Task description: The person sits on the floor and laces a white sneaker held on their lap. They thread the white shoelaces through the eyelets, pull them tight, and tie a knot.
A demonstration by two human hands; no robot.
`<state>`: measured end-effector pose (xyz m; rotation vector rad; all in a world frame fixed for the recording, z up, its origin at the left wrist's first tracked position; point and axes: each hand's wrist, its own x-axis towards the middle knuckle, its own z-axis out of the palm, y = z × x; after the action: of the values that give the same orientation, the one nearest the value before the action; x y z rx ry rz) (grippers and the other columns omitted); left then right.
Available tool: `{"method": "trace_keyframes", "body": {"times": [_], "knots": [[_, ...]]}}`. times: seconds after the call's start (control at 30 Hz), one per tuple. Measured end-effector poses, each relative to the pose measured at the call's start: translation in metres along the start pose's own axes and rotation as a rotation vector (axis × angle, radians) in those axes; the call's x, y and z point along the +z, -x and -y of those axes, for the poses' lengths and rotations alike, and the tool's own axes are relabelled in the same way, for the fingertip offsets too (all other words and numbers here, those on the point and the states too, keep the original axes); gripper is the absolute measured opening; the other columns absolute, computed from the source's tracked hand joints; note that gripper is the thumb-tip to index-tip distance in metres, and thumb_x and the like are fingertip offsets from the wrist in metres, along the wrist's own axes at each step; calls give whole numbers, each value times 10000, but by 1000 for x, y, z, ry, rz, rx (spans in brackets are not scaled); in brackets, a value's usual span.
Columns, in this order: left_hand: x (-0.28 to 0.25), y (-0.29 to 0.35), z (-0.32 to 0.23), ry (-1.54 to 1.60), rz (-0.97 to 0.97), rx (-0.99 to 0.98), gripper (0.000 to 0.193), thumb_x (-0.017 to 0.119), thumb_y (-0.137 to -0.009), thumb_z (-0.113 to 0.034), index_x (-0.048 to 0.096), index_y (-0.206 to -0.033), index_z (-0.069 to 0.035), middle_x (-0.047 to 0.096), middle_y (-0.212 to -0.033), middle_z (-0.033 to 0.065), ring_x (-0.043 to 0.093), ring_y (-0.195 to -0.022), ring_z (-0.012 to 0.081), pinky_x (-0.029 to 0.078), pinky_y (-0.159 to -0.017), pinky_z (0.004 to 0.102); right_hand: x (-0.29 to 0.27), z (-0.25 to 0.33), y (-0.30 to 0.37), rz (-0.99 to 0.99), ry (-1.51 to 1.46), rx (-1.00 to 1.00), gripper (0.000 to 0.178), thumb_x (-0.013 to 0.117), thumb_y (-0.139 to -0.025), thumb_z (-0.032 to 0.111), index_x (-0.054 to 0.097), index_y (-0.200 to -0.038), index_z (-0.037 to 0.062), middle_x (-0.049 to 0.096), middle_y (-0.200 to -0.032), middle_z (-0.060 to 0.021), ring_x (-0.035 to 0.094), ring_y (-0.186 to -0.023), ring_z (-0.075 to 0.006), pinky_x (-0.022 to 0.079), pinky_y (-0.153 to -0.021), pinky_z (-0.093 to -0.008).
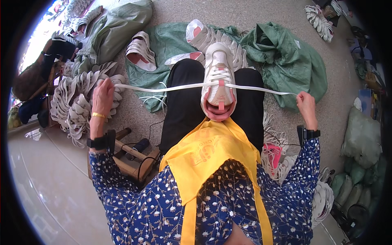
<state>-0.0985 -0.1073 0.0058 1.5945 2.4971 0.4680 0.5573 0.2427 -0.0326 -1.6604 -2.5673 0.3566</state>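
Note:
A white and pink sneaker [219, 77] rests between my knees, its toe pointing away and its pink-lined opening toward me. White laces cross its tongue, and a long white shoelace [171, 87] stretches out from it to both sides. Out to the left, my left hand [103, 97] is closed on one end of the shoelace. The other end is pinched in the fingers of my right hand [306, 107], out to the right. Both lace lengths are drawn nearly straight, sagging slightly. A yellow apron [212, 147] covers my lap, just below the shoe.
Stacks of white shoe uppers [77, 104] lie at the left. More uppers [141, 51] rest on green sacking [163, 36] ahead. A full green sack [290, 65] stands ahead right. Loose white laces [271, 130] and a pink piece [272, 155] lie beside my right leg. A wooden stool [143, 161] stands left.

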Motion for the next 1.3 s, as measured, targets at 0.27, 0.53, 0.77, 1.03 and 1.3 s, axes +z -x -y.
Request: {"method": "trace_keyframes", "body": {"times": [0.27,0.53,0.77,1.03,1.3], "knots": [[-48,-116,-57,-114,-250,347,86,617,-947,-105,622,-958,-19,636,-796,195,639,-735,394,508,-695,436,-65,42,-87,572,-362,243,90,672,-940,110,671,-900,29,730,-883,-133,708,-790,-203,556,-663,-324],[39,-78,-103,162,-108,277,41,651,-866,-64,633,-853,-30,653,-759,188,645,-676,373,523,-641,429,-41,146,-24,258,-1492,202,337,691,-972,144,644,-1244,-49,729,-1045,-119,716,-880,-144,611,-848,-262],[59,-16,-197,529,371,139,115,689,-874,-40,582,-841,-13,534,-661,21,511,-617,71,430,-565,282,23,192,11,396,-1262,75,217,665,-996,142,693,-1085,-54,727,-969,-98,713,-803,-128,609,-723,-253],[91,-18,-197,1019,356,-9,150,674,-928,-56,558,-843,-12,581,-678,-21,539,-618,38,435,-563,233,16,222,12,302,-1510,142,185,649,-1003,114,681,-1024,-67,713,-914,-115,712,-752,-137,617,-683,-264],[102,-11,-202,989,299,-20,144,678,-927,-47,560,-850,-19,563,-669,-30,523,-617,27,413,-551,224,23,225,16,158,-1049,-26,46,651,-961,9,672,-981,-27,719,-898,-62,717,-774,-118,601,-699,-252]]}}
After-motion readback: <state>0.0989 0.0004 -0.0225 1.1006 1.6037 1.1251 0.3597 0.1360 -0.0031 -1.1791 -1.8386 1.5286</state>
